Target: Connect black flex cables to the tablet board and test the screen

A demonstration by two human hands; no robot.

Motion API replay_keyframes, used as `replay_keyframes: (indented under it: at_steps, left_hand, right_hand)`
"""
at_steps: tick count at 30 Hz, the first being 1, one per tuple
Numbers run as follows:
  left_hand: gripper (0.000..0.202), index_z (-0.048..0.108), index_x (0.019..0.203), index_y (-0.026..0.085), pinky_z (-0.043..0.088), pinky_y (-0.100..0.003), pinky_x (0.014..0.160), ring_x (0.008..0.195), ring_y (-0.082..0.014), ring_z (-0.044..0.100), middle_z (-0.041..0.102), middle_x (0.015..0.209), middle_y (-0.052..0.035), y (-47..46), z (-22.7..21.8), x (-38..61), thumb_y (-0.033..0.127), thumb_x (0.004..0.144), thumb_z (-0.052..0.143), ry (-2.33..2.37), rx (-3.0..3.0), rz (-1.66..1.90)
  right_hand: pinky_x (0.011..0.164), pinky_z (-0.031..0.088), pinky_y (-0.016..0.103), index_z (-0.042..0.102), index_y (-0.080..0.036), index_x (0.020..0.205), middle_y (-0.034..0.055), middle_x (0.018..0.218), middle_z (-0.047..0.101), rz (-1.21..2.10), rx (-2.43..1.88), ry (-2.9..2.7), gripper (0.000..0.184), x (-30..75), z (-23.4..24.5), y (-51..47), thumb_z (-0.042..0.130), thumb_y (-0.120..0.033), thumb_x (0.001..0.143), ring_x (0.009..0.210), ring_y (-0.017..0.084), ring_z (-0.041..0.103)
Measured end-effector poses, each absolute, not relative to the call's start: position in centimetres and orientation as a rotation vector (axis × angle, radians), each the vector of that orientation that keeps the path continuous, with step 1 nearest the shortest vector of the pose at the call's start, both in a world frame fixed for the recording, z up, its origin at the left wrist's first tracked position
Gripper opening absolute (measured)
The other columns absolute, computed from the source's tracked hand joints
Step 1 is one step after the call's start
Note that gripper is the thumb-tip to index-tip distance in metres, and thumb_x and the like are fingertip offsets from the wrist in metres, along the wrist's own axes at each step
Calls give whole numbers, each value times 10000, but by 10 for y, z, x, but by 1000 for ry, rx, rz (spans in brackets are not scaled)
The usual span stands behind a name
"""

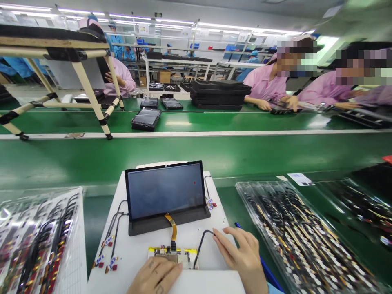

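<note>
A dark tablet screen (165,190) leans up on a white work board (137,245) in front of me. An orange flex ribbon (173,228) runs from its lower edge down to a small circuit board (171,255) with yellow edges. My left hand (156,275) rests curled on the near side of that circuit board, fingers pressed on it. My right hand (241,253) lies to the right, its fingertips pinching the end of a thin black cable (202,241) that loops to the board.
Clear plastic trays of black flex cables lie at left (36,241) and right (306,237). Beyond runs a green conveyor belt (214,155) carrying tablets (146,118) and stacked black trays (219,94). People in pink coats (266,83) work on the far side. A pipe-frame stand (92,94) stands at left.
</note>
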State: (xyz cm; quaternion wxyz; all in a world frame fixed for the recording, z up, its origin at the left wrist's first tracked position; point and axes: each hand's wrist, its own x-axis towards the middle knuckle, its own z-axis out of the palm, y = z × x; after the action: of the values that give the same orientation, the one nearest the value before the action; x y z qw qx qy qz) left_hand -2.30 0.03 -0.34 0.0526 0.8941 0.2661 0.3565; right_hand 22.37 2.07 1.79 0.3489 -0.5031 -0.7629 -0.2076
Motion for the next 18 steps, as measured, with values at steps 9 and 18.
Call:
replay_keyframes:
  at_steps: [9, 18]
  left_hand:
    - [407, 515, 1189, 71, 515, -253, 682, 722, -157, 633, 684, 810, -92, 0, 8, -18, 265, 988, 218, 811, 2639, 1069]
    - [384, 548, 1089, 49, 508, -262, 682, 720, -161, 622, 673, 812, -109, -3, 8, -17, 219, 983, 221, 812, 2625, 1005]
  right_hand:
    - [728, 396, 313, 663, -247, 905, 28, 879, 588, -736, -1269, -2063, 175, 238, 4, 7, 560, -109, 872, 786, 174, 529]
    - [705, 434, 308, 647, -376, 1021, -21, 962, 617, -717, -1374, -2006, 278, 245, -8, -2, 596, -151, 865, 807, 166, 571]
